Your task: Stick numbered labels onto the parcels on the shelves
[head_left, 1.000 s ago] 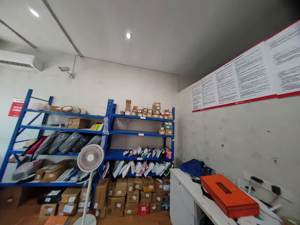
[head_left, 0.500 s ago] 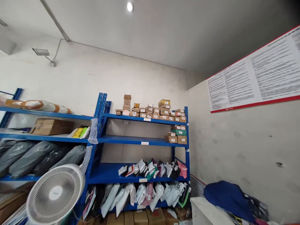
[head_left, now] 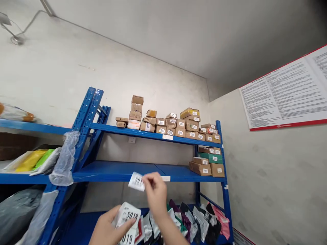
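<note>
My left hand (head_left: pixel 109 226) is closed around a strip of white number labels (head_left: pixel 129 217), its thumb lying across the front; 5018 and part of 5019 can be read. My right hand (head_left: pixel 156 194) is raised to the right of it and pinches one loose white label (head_left: pixel 136 181) by its right edge. That label hangs apart from the strip, its number starting with 50 and partly covered by the fingers. Both hands are in front of the blue shelf rack (head_left: pixel 109 175). Small cardboard boxes (head_left: pixel 180 127) with similar labels line the top shelf.
More labelled boxes (head_left: pixel 200 169) sit at the right end of the second shelf. Bagged parcels (head_left: pixel 201 221) stand on the shelf below, behind my hands. At left, another rack holds coloured packets (head_left: pixel 32 160) and a grey bag (head_left: pixel 21 212). A notice board (head_left: pixel 286 92) hangs on the right wall.
Both hands have come into view from below with the labels. The view has moved closer to the rack and tilted; the fan at lower left has gone out of view.
</note>
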{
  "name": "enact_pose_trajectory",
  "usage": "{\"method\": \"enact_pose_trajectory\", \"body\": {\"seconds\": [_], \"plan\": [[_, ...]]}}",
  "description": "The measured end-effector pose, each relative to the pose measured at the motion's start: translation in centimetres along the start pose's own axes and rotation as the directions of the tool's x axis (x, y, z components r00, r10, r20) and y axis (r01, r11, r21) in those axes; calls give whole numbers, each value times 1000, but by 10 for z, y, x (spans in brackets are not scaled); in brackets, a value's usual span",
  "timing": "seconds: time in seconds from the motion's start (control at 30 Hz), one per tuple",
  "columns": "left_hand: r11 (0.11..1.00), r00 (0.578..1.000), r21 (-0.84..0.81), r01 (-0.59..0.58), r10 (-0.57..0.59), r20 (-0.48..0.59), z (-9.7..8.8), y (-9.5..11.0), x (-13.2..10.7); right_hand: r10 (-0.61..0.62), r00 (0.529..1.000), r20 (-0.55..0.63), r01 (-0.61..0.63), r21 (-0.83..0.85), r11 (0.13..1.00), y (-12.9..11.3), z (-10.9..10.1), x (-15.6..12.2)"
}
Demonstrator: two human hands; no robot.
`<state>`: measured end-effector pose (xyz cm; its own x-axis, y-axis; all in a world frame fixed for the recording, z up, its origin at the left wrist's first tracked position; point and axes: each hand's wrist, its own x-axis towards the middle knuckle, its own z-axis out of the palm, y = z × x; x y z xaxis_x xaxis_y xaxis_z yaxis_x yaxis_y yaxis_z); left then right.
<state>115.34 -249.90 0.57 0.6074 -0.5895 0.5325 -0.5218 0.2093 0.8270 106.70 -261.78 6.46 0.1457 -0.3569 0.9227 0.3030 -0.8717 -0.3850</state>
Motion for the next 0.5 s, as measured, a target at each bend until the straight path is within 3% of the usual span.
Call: {"method": "enact_pose_trajectory", "body": {"seconds": [0.13,0.3,0.4,0.5], "plan": [[994,985,-21,-111,113,133,20,-4,100,-136,979,-155,127,-65,990,72,8,131],[964,968,-160,-212,230,104,29,-10,210,-233,957,-173,208,-150,967,149,48,280],[960,972,-237,-150,187,142,33,-19,262,-265,947,-181,222,-223,949,179,74,334],[952,965,-266,-152,202,170,33,-21,300,-294,933,-206,225,-302,926,195,91,354]]}}
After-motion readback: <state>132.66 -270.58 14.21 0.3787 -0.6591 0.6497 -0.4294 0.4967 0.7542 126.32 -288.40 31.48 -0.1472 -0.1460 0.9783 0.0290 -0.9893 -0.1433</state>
